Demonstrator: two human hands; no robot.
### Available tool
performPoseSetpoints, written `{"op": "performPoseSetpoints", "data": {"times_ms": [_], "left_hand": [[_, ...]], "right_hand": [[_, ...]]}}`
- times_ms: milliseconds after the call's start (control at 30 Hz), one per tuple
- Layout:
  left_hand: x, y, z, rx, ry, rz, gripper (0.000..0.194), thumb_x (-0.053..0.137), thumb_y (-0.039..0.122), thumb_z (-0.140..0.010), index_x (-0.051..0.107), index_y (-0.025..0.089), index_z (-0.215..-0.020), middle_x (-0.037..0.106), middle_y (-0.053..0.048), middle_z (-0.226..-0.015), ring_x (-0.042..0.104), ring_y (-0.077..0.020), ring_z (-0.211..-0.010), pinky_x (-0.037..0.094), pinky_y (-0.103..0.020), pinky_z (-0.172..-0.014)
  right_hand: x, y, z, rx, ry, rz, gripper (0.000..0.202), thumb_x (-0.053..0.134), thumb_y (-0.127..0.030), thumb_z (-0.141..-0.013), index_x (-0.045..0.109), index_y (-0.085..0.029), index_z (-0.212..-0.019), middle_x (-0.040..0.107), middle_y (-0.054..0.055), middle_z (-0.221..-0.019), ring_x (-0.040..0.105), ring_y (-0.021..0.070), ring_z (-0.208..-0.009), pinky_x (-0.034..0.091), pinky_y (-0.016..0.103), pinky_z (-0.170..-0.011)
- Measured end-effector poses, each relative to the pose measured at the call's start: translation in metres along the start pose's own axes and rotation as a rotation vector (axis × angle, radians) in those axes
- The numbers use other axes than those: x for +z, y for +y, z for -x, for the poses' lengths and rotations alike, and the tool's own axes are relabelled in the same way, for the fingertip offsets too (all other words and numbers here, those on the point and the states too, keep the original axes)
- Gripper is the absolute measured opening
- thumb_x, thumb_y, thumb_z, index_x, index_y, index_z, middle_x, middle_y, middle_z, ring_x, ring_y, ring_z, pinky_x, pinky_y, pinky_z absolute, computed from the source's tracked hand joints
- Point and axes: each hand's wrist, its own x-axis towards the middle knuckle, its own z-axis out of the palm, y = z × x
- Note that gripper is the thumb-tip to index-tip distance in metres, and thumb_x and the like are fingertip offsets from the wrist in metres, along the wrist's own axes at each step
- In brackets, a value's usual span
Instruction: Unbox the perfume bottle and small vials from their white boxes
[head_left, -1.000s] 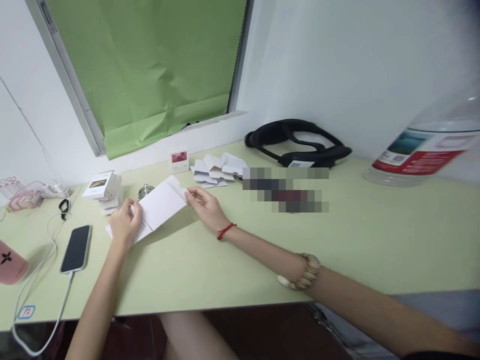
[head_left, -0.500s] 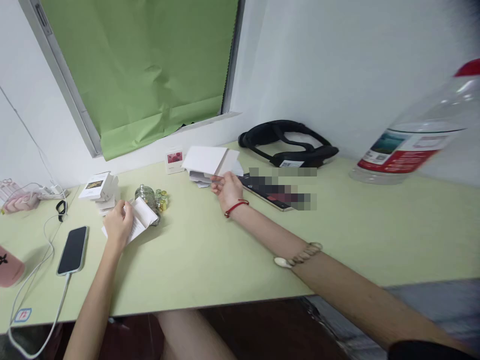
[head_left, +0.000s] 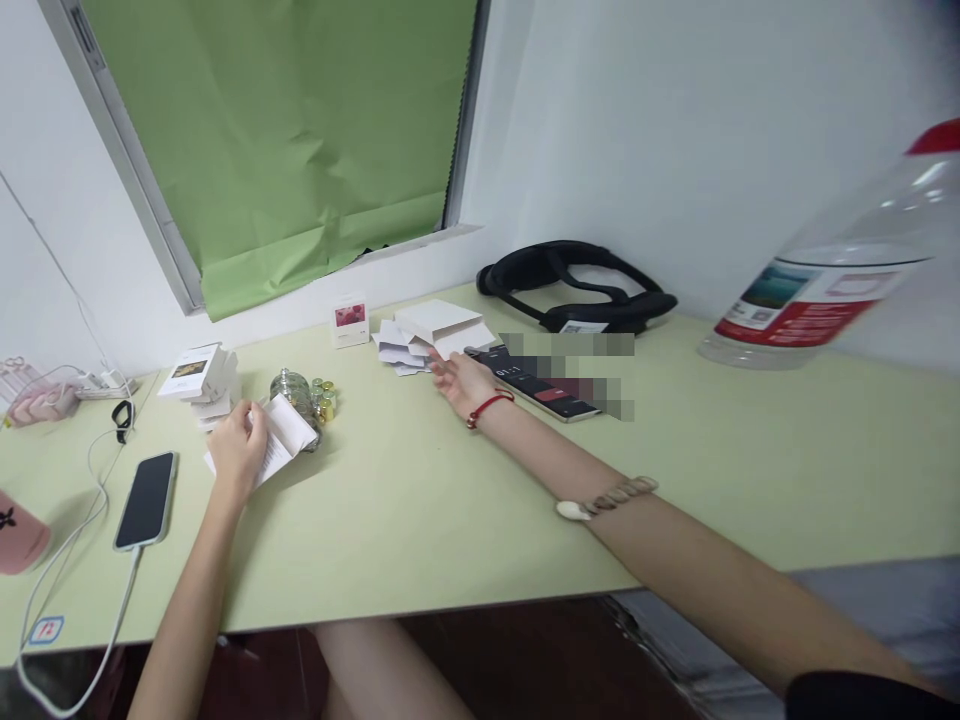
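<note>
My left hand [head_left: 238,447] is closed round a folded white paper carton [head_left: 281,437] with fine print on it. Just behind that carton are a clear glass jar [head_left: 289,385] and several small yellow-green glass vials [head_left: 326,398]. To the left of the jar sits a stack of white boxes [head_left: 193,372] with a picture on the top one. My right hand [head_left: 463,385] has its fingers apart and holds nothing. It is at the front edge of a loose pile of white cartons and papers [head_left: 439,325], beside a phone with a lit screen [head_left: 544,385].
A small white box with a red picture [head_left: 350,318] stands by the wall. Behind the phone lies a black strapped headset [head_left: 577,290]. A large plastic bottle [head_left: 810,300] is at the right. Another phone [head_left: 146,500] on a white cable and a pink cup [head_left: 21,535] are at the left.
My right hand has let go of a white carton, which now rests on the pile, and has drawn back slightly to the right. The left hand stays in place.
</note>
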Motion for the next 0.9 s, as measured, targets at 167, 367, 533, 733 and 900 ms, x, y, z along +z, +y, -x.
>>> {"op": "performPoseSetpoints", "data": {"times_ms": [167, 367, 533, 733, 900], "left_hand": [[0.0, 0.0, 0.0, -0.003, 0.01, 0.021, 0.028, 0.041, 0.034, -0.089, 0.065, 0.021, -0.083, 0.063, -0.003, -0.068, 0.056, -0.0162, -0.068, 0.024, -0.024, -0.059], [0.001, 0.003, 0.002, 0.01, 0.025, 0.023, 0.025, 0.045, 0.034, -0.086, 0.065, 0.021, -0.08, 0.059, -0.001, -0.061, 0.053, -0.0147, -0.062, 0.024, -0.023, -0.057], [0.002, 0.004, 0.003, 0.009, 0.111, 0.033, 0.027, 0.043, 0.033, -0.084, 0.059, 0.02, -0.067, 0.056, -0.001, -0.057, 0.049, -0.0133, -0.057, 0.022, -0.024, -0.056], [0.0, 0.001, 0.005, 0.044, 0.226, 0.204, 0.032, 0.042, 0.035, -0.08, 0.044, 0.018, -0.054, 0.042, 0.002, -0.048, 0.037, -0.0105, -0.049, 0.021, -0.024, -0.053], [0.004, -0.003, 0.003, 0.119, 0.154, 0.634, 0.04, 0.036, 0.047, -0.081, 0.045, 0.018, -0.054, 0.043, 0.001, -0.05, 0.041, -0.0114, -0.05, 0.028, -0.024, -0.051]], "right_hand": [[0.003, -0.001, 0.013, 0.09, -0.076, 0.129, 0.019, 0.039, -0.015, -0.091, 0.052, -0.018, -0.077, 0.068, 0.003, -0.083, 0.056, 0.0072, -0.054, 0.039, 0.015, -0.04], [0.007, -0.009, 0.027, 0.072, -0.114, 0.341, 0.029, 0.041, -0.029, -0.094, 0.064, -0.015, -0.082, 0.065, 0.003, -0.073, 0.047, 0.0039, -0.044, 0.031, 0.014, -0.036], [0.011, -0.01, 0.03, 0.096, -0.086, 0.351, 0.031, 0.04, -0.024, -0.093, 0.061, -0.013, -0.073, 0.059, 0.001, -0.06, 0.045, 0.0029, -0.039, 0.03, 0.013, -0.036], [0.015, -0.004, 0.032, 0.063, -0.123, 0.377, 0.03, 0.042, -0.021, -0.091, 0.06, -0.012, -0.068, 0.056, 0.0, -0.054, 0.045, 0.0029, -0.037, 0.03, 0.013, -0.036], [0.016, 0.0, 0.032, 0.033, -0.141, 0.399, 0.028, 0.043, -0.021, -0.089, 0.06, -0.013, -0.069, 0.055, -0.001, -0.053, 0.044, 0.003, -0.036, 0.03, 0.014, -0.035]]}}
